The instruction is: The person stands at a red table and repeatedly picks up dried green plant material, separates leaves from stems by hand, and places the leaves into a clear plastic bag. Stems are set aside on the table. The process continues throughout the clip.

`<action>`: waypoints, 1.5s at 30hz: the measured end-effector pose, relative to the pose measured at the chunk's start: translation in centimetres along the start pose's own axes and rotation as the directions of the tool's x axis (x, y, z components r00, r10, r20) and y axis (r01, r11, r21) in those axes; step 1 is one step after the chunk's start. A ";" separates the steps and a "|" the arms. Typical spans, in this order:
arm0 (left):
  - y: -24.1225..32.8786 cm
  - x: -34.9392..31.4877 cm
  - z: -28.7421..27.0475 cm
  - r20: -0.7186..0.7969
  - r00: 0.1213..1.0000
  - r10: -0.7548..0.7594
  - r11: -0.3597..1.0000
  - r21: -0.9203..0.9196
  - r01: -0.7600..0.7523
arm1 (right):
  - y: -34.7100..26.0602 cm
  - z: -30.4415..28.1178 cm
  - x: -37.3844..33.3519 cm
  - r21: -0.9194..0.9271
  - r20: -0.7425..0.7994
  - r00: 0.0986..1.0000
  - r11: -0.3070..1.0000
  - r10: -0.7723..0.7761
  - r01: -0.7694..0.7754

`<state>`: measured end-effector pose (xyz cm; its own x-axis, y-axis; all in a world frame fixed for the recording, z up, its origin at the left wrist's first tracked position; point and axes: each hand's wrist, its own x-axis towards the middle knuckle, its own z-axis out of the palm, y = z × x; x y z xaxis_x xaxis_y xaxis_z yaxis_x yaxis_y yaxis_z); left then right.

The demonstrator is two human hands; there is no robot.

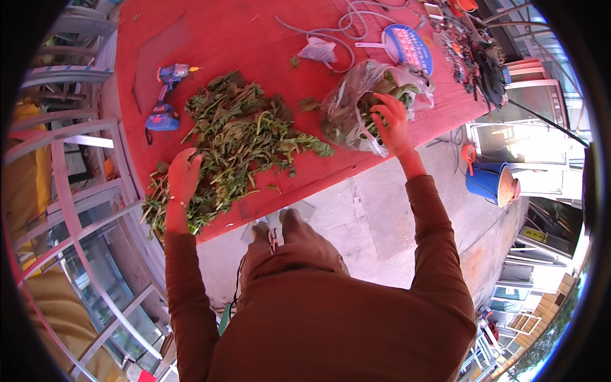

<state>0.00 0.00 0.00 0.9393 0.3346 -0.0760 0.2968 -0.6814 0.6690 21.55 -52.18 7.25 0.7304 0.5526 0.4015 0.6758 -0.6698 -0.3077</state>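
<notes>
A broad heap of leafy green stalks [238, 137] lies loose on the red tabletop [248, 38]. At the heap's left side is my left hand [184, 175], its fingers bent together around a bit of the leafy greens; the fingertips are partly hidden. To the right sits a clear plastic bag [340, 102], its mouth gaping and more greens inside. Over that bag I hold my right hand [391, 124], fingers apart and slightly curved, with nothing visible in them. A few loose leaves [310, 104] lie between heap and bag.
A blue cordless drill [167, 95] lies left of the heap. Farther back are a grey hose [350, 25], a small bag of pale bits [317, 49] and a blue hand fan [407, 48]. Tools [468, 48] crowd the right end. A blue bucket [485, 181] stands on the floor.
</notes>
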 end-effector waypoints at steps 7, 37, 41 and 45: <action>3.5 0.8 5.7 0.059 0.984 0.171 0.985 0.011 -0.172 | -0.8 -1.3 1.0 -0.027 0.140 0.990 1.000 0.011 -0.008; 3.5 -6.3 12.7 -0.027 0.978 0.206 0.955 0.224 -0.195 | -18.0 11.6 -2.9 0.907 0.411 0.865 -0.218 0.287 -0.359; 3.1 -4.7 13.0 -0.023 0.967 0.252 0.908 0.351 -0.228 | -19.1 6.0 -1.8 0.809 0.475 0.833 -0.514 0.284 -0.286; 4.1 -3.1 12.6 0.082 0.980 0.180 0.877 0.437 -0.198 | -18.1 3.8 -2.5 0.615 0.460 0.854 -0.781 0.244 -0.108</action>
<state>0.43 -12.01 -6.37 0.9883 0.1520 -0.0147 0.1501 -0.9486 0.2787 7.89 -39.59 8.57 0.8339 0.5365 -0.1295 -0.5461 0.7683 -0.3340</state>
